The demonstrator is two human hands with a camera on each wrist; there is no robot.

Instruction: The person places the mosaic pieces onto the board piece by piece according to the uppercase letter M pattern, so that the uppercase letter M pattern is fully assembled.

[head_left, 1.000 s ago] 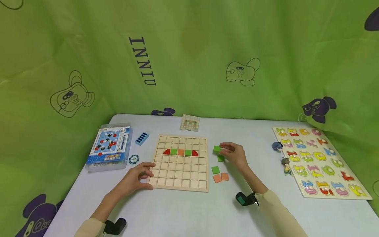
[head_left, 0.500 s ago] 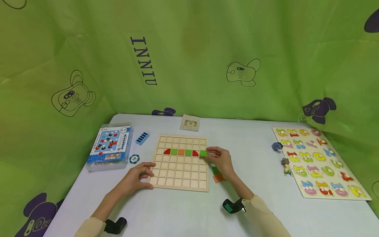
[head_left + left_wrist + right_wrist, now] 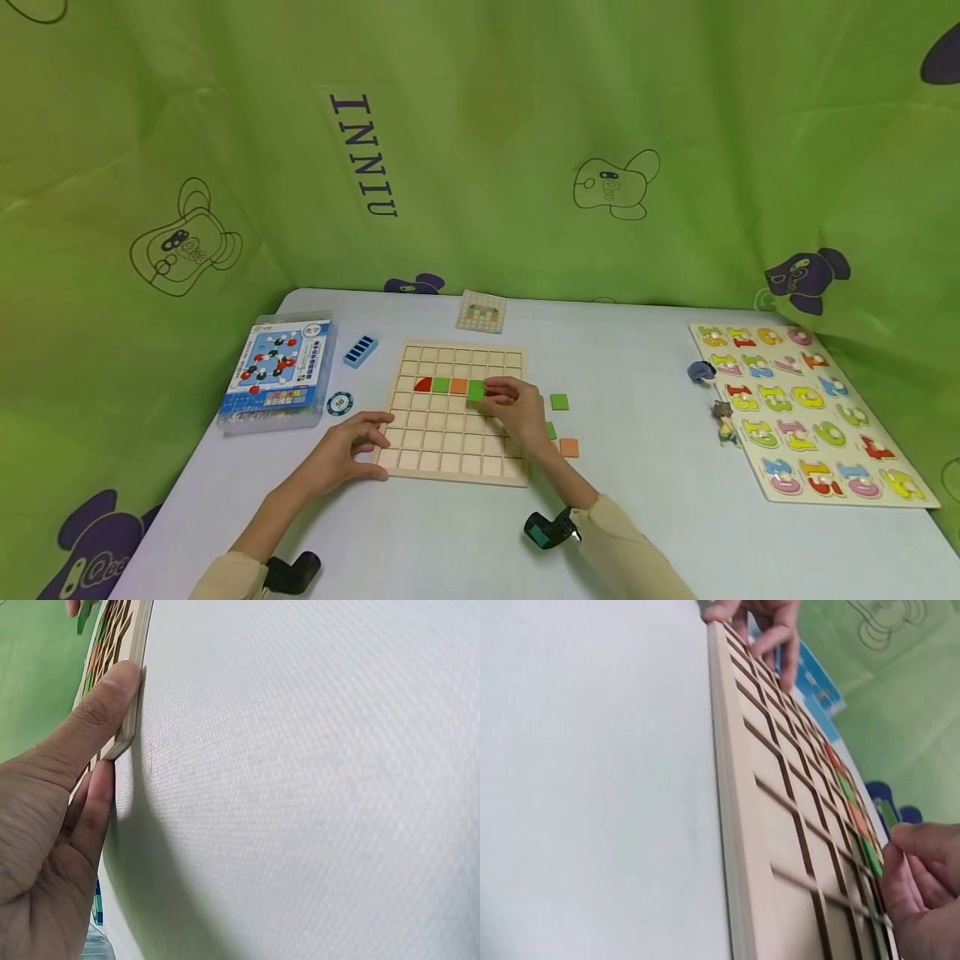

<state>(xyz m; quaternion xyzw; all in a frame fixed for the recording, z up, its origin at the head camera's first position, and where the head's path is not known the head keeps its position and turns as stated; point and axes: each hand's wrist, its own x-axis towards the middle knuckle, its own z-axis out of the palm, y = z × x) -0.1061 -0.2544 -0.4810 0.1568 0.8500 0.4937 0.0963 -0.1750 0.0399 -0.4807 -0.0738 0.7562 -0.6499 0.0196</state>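
A wooden grid board (image 3: 450, 454) lies flat, with a row of a red quarter-round tile (image 3: 423, 384), a green tile (image 3: 441, 385) and an orange tile (image 3: 458, 386). My left hand (image 3: 341, 454) holds the board's near left corner, its thumb (image 3: 112, 694) on the near edge and its fingers at the left side. Over the row, my right hand (image 3: 517, 414) pinches a green square tile (image 3: 476, 391) between thumb and fingertips, raised off the board as the right wrist view shows. That hand hides the right end of the row.
Right of the board lie loose green (image 3: 559, 402) and orange tiles (image 3: 569, 447). A pattern card (image 3: 481, 312) lies behind it. A boxed set (image 3: 277, 371), a blue block (image 3: 361, 351) and a round chip (image 3: 339, 404) are left; a number puzzle (image 3: 813, 417) and small figures (image 3: 726, 421) are right.
My right hand has picked a green square tile from the loose ones and carried it left, over the row on the board. My left hand has stayed at the board's corner.
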